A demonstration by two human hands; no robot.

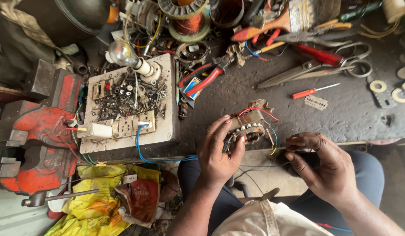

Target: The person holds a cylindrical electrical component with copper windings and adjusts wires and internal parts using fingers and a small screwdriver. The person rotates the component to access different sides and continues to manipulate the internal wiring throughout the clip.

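My left hand [218, 150] grips a small motor stator [247, 126], a metal core with copper windings and red, blue and yellow wires trailing from it. I hold it just above the near edge of the dark workbench [342, 118]. My right hand [322, 164] hovers to the right of the stator, fingers curled and pinched near a thin wire end; whether it holds the wire I cannot tell. Both forearms reach up from my lap.
A white board [167, 126] with a bulb [124, 54], sockets and loose screws lies left of the stator. A red vise [41, 144] stands far left. Red-handled pliers [204, 78], scissors [325, 67], a red screwdriver [309, 91], a copper wire spool [187, 19] and washers [377, 86] litter the bench.
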